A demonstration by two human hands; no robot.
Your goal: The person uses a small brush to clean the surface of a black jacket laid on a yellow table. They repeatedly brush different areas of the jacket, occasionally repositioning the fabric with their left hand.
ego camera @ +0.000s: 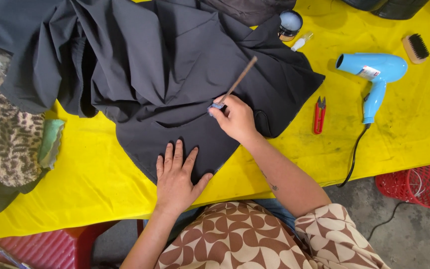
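Dark grey, thin and matte, a jacket lies crumpled across a yellow-covered counter, its folds bunched toward the far edge and a zip running along its near hem. The left hand rests flat on the lower panel of the fabric, fingers spread and pressing it smooth. The right hand sits just above it on the cloth, its fingers pinching a slim brown stick with a small blue tip that touches the jacket. To the right on the counter lie red thread snips, a light-blue hair dryer with a trailing black cord, a wooden brush and a small open tin. Leopard-print fabric is heaped at the left edge.
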